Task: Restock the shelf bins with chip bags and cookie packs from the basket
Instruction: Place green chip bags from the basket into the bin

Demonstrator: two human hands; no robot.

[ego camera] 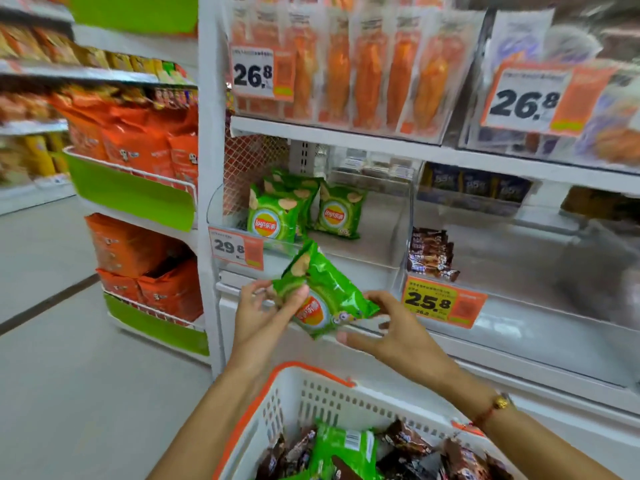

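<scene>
Basket (294, 396) below hand-held chip bag (325, 296)

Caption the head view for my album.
Both hands, left hand and right hand, hold a green chip bag before the clear shelf bin.

Green chip bag (323, 292) pinched in left grip (268, 308) and right grip (388, 327), clear shelf bin (398, 216) above, white basket (311, 389) below, brown cookie packs (431, 254) upper right

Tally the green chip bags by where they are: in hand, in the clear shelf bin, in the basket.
Held green chip bag, between left hand and right hand: 1
Green chip bags in the clear plastic shelf bin: 3 visible
Green chip bags in the white orange-rimmed basket: 1 plainly visible
Total: 5
</scene>
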